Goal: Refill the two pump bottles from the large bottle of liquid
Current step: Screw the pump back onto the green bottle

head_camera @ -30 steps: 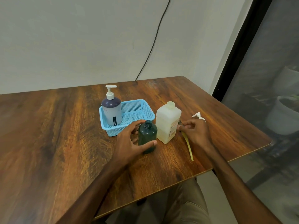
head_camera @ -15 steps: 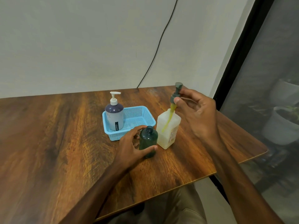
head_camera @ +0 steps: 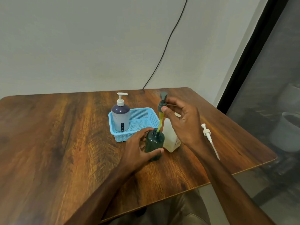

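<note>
My left hand [head_camera: 138,148] grips the dark green bottle [head_camera: 154,143], which stands upright and uncapped on the table. My right hand [head_camera: 181,120] pinches a grey-green pump head [head_camera: 162,103] above it; the pump's yellowish tube [head_camera: 159,123] has its lower end inside the green bottle's mouth. Behind my right hand stands the large pale bottle of liquid [head_camera: 170,140], partly hidden. A purple pump bottle [head_camera: 121,116] with a white pump stands in the blue basket [head_camera: 142,117].
A white pump head with its long tube [head_camera: 209,138] lies loose on the wooden table [head_camera: 56,143] to the right. The table's right and near edges are close. A black cable [head_camera: 164,51] runs down the wall behind.
My right hand picked the grey-green pump up from the table, lifted it over the large bottle, then brought it left so its tube enters the green bottle. My left hand kept its hold.
</note>
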`<state>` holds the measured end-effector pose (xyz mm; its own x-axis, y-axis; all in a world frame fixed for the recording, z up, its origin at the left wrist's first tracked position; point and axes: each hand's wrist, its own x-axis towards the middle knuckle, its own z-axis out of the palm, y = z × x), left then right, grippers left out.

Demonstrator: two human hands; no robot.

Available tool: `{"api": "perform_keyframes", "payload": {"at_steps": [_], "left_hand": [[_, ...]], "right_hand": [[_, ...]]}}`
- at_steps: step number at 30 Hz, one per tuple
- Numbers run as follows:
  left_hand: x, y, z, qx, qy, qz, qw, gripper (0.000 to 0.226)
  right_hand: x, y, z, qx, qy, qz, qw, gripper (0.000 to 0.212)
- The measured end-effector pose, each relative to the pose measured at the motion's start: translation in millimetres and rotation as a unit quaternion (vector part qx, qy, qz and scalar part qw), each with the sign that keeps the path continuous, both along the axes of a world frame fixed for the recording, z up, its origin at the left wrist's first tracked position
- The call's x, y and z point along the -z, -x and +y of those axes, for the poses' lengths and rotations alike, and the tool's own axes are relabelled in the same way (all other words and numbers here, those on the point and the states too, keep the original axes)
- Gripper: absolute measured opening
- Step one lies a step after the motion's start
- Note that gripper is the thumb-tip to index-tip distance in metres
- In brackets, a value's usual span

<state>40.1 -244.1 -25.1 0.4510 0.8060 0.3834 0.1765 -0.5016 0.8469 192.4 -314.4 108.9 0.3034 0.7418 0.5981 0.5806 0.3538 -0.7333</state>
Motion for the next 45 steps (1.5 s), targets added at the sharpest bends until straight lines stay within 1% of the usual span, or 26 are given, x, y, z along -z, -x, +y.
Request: {"api": "perform_keyframes", "payload": {"at_steps": [3, 7, 10, 14, 17, 23, 26, 29, 34, 37, 39, 43, 44, 45], "left_hand": [[0, 0, 0, -0.002, -0.011, -0.004, 1.0, 0.074], [0, 0, -1, 0.0, -0.017, -0.013, 1.0, 0.073], [2, -1, 0, -0.005, -0.02, -0.01, 1.0, 0.074], [5, -1, 3, -0.005, -0.03, -0.003, 1.0, 0.078], [5, -1, 4, -0.01, -0.036, 0.002, 0.999, 0.076], [2, 0, 3, -0.011, -0.043, 0.007, 0.999, 0.072], [3, 0, 3, -0.005, -0.039, 0.002, 0.999, 0.077], [4, 0, 3, 0.0, -0.03, -0.003, 1.0, 0.078], [4, 0, 3, -0.001, -0.023, 0.001, 1.0, 0.078], [3, 1, 2, 0.0, -0.011, -0.005, 1.0, 0.076], [0, 2, 1, 0.015, 0.0, -0.004, 1.0, 0.077], [-10, 20, 2, 0.061, -0.004, 0.064, 0.996, 0.09], [-15, 26, 2, 0.064, -0.017, 0.084, 0.994, 0.091], [-20, 33, 2, 0.063, -0.029, 0.086, 0.994, 0.085]], "right_hand": [[17, 3, 2, 0.005, 0.041, -0.009, 0.999, 0.029], [44, 7, -4, 0.017, 0.102, 0.01, 0.995, 0.03], [57, 10, -9, 0.044, 0.134, 0.004, 0.99, 0.032], [62, 12, -10, 0.071, 0.127, -0.018, 0.989, 0.035], [59, 11, -9, 0.066, 0.139, -0.045, 0.987, 0.038], [57, 9, -4, 0.068, 0.147, -0.077, 0.984, 0.035], [59, 9, -3, 0.068, 0.173, -0.082, 0.979, 0.04], [62, 10, -5, 0.053, 0.187, -0.071, 0.978, 0.044], [66, 17, -4, 0.114, 0.158, -0.024, 0.981, 0.038], [72, 22, -6, 0.127, 0.154, -0.024, 0.98, 0.042], [81, 24, -10, 0.118, 0.163, -0.018, 0.979, 0.049], [102, 22, -15, 0.08, 0.195, 0.016, 0.977, 0.062], [106, 21, -15, 0.069, 0.197, 0.022, 0.978, 0.065], [108, 20, -15, 0.062, 0.2, 0.025, 0.978, 0.067]]}}
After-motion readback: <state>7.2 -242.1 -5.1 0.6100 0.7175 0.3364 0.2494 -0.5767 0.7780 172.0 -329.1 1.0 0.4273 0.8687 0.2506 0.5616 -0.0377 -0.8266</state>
